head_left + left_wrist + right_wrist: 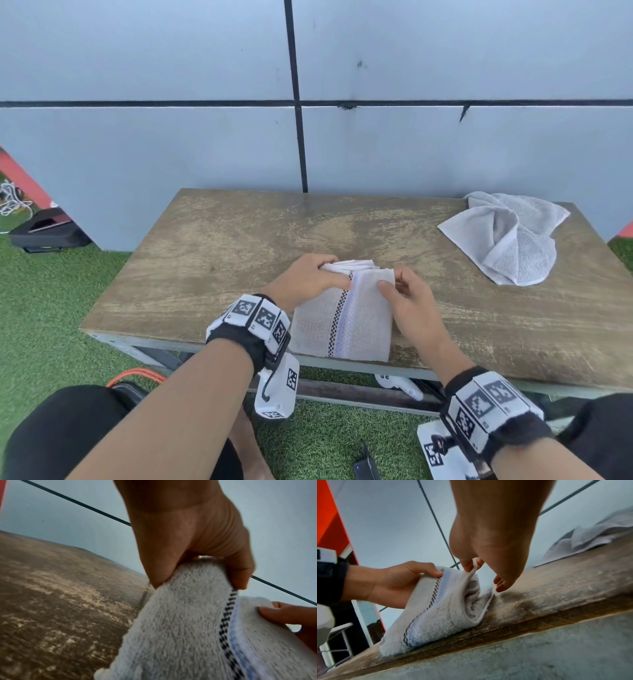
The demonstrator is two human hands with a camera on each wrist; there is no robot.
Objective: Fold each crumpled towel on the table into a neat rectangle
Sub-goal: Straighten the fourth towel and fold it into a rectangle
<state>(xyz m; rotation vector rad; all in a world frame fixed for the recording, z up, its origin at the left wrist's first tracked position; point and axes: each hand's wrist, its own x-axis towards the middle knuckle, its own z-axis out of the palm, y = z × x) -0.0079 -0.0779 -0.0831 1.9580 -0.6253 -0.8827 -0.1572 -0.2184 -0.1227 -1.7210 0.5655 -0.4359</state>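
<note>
Striped towel [346, 318] lies folded at the near edge of the wooden table [222, 246], between your hands, its near end just at the table's lip. Your left hand [305, 279] grips the far left corner, thumb on top by the checked stripe. Your right hand [409, 305] pinches the upper layer at the far right corner, lifting that layer off the folds beneath; its other fingers hang loosely curled. Bare tabletop runs left of and beyond the towel. A crumpled grey towel [507, 236] sits at the far right corner, well apart from your hands. A panelled wall [445, 144] stands directly behind the table.
</note>
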